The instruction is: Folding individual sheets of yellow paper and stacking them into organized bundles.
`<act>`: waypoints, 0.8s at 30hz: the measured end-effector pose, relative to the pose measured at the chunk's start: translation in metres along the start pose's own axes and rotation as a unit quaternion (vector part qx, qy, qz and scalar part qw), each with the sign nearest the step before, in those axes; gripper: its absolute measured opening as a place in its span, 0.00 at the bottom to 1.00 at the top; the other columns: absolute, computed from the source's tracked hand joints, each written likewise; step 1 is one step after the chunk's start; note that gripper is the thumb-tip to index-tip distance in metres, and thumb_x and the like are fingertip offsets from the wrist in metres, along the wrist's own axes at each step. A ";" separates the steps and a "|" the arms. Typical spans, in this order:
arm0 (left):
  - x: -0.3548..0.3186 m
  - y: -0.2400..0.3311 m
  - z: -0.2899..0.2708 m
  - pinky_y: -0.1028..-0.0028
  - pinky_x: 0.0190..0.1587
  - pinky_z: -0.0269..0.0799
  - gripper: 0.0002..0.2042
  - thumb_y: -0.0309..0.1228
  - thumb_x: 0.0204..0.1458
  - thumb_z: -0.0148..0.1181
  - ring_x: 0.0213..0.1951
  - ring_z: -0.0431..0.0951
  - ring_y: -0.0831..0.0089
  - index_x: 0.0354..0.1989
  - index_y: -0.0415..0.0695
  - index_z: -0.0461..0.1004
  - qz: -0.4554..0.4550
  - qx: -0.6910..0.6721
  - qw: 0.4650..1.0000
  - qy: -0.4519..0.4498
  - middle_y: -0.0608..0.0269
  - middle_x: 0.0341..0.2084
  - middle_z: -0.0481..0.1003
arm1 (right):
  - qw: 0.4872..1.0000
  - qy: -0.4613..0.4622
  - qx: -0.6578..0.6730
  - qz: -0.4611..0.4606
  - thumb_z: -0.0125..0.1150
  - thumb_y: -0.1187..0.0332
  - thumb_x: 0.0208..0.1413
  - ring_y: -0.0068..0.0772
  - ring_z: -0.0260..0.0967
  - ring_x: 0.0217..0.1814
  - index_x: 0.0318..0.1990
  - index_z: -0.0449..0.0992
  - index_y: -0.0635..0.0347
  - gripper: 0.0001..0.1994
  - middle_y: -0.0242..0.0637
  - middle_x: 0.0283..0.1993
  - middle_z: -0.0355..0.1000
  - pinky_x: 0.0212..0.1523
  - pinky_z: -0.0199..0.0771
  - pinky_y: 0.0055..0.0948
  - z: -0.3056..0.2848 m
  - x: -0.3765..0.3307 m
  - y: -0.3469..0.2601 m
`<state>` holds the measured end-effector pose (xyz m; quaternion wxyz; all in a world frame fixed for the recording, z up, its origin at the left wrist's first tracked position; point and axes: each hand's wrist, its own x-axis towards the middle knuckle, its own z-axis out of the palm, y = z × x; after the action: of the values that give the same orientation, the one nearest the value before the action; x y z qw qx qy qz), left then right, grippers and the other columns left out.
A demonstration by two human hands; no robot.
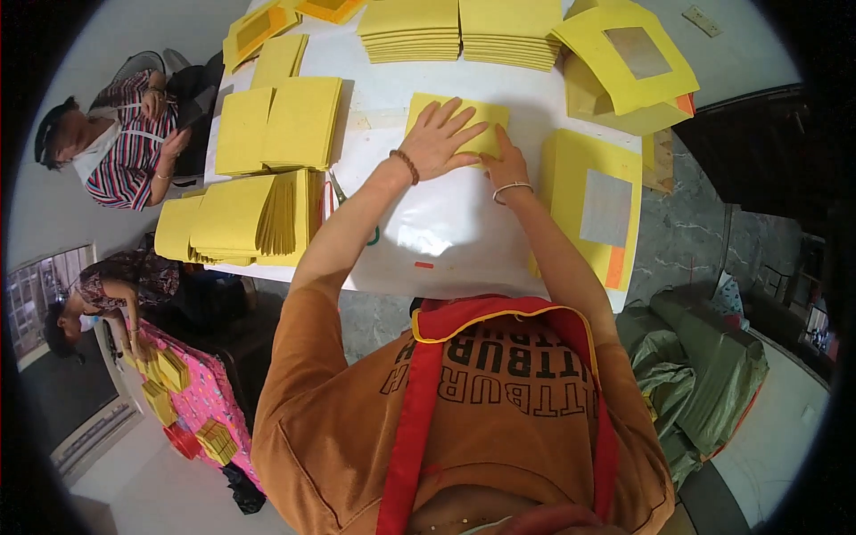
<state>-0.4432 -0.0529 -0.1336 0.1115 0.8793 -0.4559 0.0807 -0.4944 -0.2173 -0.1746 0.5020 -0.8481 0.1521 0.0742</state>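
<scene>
A flat yellow paper piece (pixel 482 114), perhaps a folded sheet or an envelope, lies on the white tabletop in front of me. My left hand (pixel 435 147) rests flat across its left and middle part, fingers spread. At its lower right corner is my right hand (pixel 508 165), index finger stretched along the paper and thumb apart from it; the other fingers are partly hidden. A pair of scissors (pixel 338 189) lies left of my left forearm, beside the yellow stacks. Whether the paper is one layer or several cannot be seen.
Yellow paper stacks stand at the left (pixel 303 120), near left (pixel 236 218) and far side (pixel 408 31) of the white table (pixel 446 259). Yellow-covered boxes (pixel 562 178) line the right edge. Two people sit leftward, one by a pink-covered table (pixel 209 392). Green sacks (pixel 713 357) stand at right.
</scene>
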 end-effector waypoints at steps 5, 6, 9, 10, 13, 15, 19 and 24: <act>-0.011 -0.017 0.008 0.53 0.61 0.35 0.34 0.57 0.46 0.46 0.63 0.39 0.59 0.61 0.60 0.47 0.013 -0.022 0.992 -0.124 0.60 0.62 0.43 | 0.991 -0.063 0.095 0.067 0.55 0.70 0.47 0.37 0.65 0.43 0.60 0.54 0.48 0.30 0.48 0.45 0.64 0.40 0.69 0.33 -0.018 -0.010 -0.022; -0.012 -0.016 0.010 0.53 0.61 0.35 0.34 0.57 0.46 0.46 0.63 0.39 0.59 0.61 0.60 0.47 0.011 -0.025 0.992 -0.126 0.60 0.62 0.43 | 0.983 -0.065 0.145 0.089 0.52 0.68 0.49 0.33 0.65 0.42 0.60 0.55 0.47 0.28 0.45 0.46 0.64 0.38 0.69 0.31 -0.019 -0.007 -0.022; -0.012 -0.010 0.015 0.53 0.61 0.34 0.34 0.57 0.46 0.46 0.63 0.39 0.59 0.61 0.60 0.48 -0.017 -0.003 0.993 -0.114 0.59 0.62 0.44 | 0.962 -0.060 0.226 0.138 0.48 0.65 0.52 0.27 0.64 0.42 0.60 0.56 0.46 0.25 0.39 0.47 0.64 0.37 0.69 0.28 -0.019 -0.007 -0.027; -0.012 -0.011 0.015 0.53 0.61 0.34 0.34 0.57 0.46 0.46 0.63 0.40 0.59 0.61 0.60 0.48 -0.018 -0.001 0.994 -0.112 0.59 0.62 0.44 | 0.951 -0.050 0.258 0.164 0.45 0.64 0.54 0.25 0.63 0.41 0.60 0.55 0.45 0.23 0.36 0.46 0.64 0.37 0.69 0.27 -0.020 -0.008 -0.030; -0.011 -0.009 0.016 0.53 0.61 0.35 0.34 0.57 0.46 0.45 0.63 0.40 0.59 0.61 0.60 0.47 -0.019 0.009 0.994 -0.108 0.60 0.62 0.44 | 0.958 -0.037 0.239 0.154 0.43 0.62 0.55 0.24 0.63 0.41 0.59 0.56 0.46 0.23 0.32 0.47 0.64 0.37 0.68 0.25 -0.019 -0.008 -0.027; -0.011 -0.009 0.019 0.53 0.61 0.35 0.33 0.57 0.47 0.44 0.63 0.40 0.59 0.61 0.60 0.47 -0.020 0.017 0.994 -0.103 0.60 0.62 0.44 | 0.959 -0.039 0.243 0.139 0.43 0.62 0.55 0.25 0.63 0.41 0.59 0.56 0.45 0.22 0.32 0.47 0.64 0.37 0.68 0.25 -0.018 -0.008 -0.021; -0.011 -0.010 0.021 0.54 0.61 0.35 0.33 0.59 0.47 0.42 0.63 0.40 0.60 0.61 0.60 0.47 -0.020 0.012 0.995 -0.097 0.60 0.62 0.44 | 0.954 -0.049 0.260 0.140 0.42 0.62 0.55 0.26 0.63 0.42 0.59 0.57 0.45 0.22 0.32 0.49 0.63 0.38 0.69 0.26 -0.021 -0.004 -0.020; -0.011 -0.010 0.019 0.55 0.61 0.34 0.33 0.60 0.47 0.40 0.63 0.41 0.61 0.61 0.60 0.47 -0.031 0.028 0.993 -0.106 0.61 0.62 0.45 | 0.944 -0.048 0.280 0.168 0.40 0.62 0.58 0.27 0.63 0.46 0.59 0.57 0.42 0.19 0.32 0.51 0.63 0.43 0.69 0.31 -0.024 -0.003 -0.026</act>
<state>-0.4405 -0.0438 -0.1556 0.0400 0.8993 -0.4355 -0.0037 -0.4896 -0.2256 -0.1408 0.7065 -0.6307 0.2827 0.1523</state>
